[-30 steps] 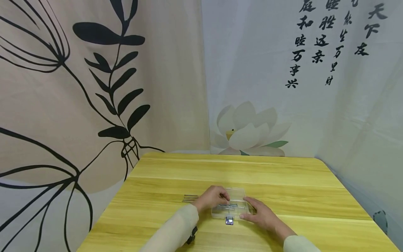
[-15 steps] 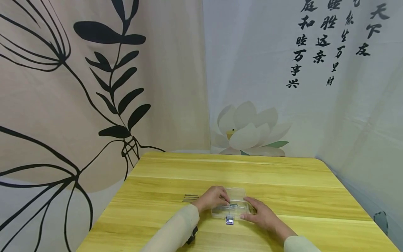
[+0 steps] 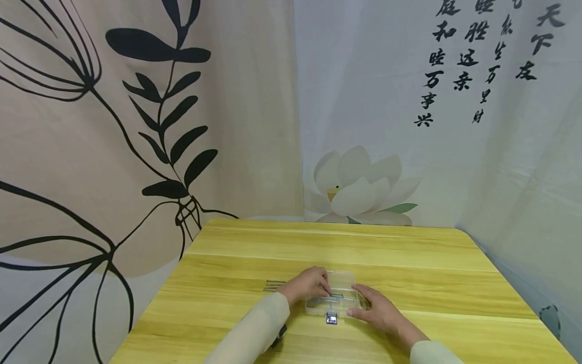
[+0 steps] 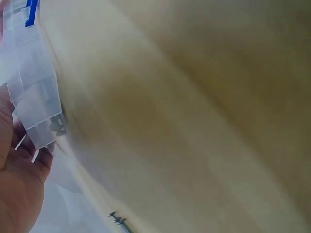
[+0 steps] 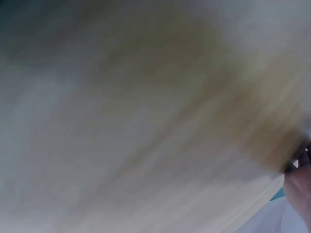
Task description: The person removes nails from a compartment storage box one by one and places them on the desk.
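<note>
An open clear plastic compartment box (image 3: 318, 306) lies on the table, its raised or folded-back lid (image 3: 341, 279) on the far side and a blue latch (image 3: 331, 318) at the front. My left hand (image 3: 305, 284) reaches over the box, thumb and fingers pinching the end of a long screw (image 3: 337, 296) that lies across the compartments. At the box's right side my right hand (image 3: 379, 309) grips it, thumb at the near corner and index finger farther back. Small metal pieces (image 4: 57, 125) show in one corner compartment in the left wrist view.
Several long screws (image 3: 275, 286) lie side by side on the wooden table (image 3: 409, 263), left of the box and partly hidden by my left hand. A black object (image 3: 279, 335) shows beside the left sleeve. Printed curtains (image 3: 254, 126) hang behind the table.
My left fingertips have shifted very slightly up and back over the box, and less of the screw sticks out beyond them. The right hand and the box stay in place.
</note>
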`<move>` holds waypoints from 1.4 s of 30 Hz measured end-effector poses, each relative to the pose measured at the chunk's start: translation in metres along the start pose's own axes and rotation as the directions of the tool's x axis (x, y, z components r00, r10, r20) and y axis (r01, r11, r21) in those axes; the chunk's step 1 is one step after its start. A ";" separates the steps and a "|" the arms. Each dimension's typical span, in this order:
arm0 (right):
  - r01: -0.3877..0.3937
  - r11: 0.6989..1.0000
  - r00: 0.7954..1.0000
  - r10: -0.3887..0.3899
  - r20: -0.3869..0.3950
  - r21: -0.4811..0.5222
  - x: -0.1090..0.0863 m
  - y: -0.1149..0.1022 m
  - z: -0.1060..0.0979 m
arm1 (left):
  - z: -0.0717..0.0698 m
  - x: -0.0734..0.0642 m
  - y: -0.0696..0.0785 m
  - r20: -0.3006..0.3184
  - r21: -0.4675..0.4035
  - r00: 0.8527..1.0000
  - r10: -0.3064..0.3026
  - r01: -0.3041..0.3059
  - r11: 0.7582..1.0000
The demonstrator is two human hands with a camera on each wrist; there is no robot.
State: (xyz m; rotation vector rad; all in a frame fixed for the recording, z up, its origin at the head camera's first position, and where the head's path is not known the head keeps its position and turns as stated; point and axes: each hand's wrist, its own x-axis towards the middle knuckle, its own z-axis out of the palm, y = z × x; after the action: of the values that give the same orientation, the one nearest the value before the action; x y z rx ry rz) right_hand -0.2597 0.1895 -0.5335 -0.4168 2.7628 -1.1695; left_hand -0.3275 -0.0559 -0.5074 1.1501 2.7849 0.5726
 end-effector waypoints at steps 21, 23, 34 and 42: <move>0.012 1.000 1.000 -0.012 0.003 0.010 0.000 0.000 -0.001 | -0.003 0.002 0.004 0.005 -0.145 1.000 -0.012 0.012 0.989; 0.009 1.000 1.000 -0.010 0.006 0.011 0.000 -0.001 -0.001 | -0.003 0.002 0.005 -0.005 -0.183 1.000 -0.017 0.016 0.983; 0.002 1.000 1.000 -0.002 0.011 0.007 0.000 0.000 -0.002 | -0.008 0.004 0.004 -0.073 -0.254 0.997 -0.008 -0.011 0.967; -0.005 1.000 1.000 0.005 0.011 0.022 0.001 0.003 -0.001 | -0.012 0.003 -0.002 -0.086 -0.312 0.994 -0.061 0.032 0.949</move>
State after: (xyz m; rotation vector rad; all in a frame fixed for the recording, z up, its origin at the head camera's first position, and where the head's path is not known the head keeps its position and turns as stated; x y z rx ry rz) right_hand -0.2612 0.1920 -0.5351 -0.4129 2.7374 -1.1922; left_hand -0.3337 -0.0586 -0.4965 1.0110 2.6562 1.0415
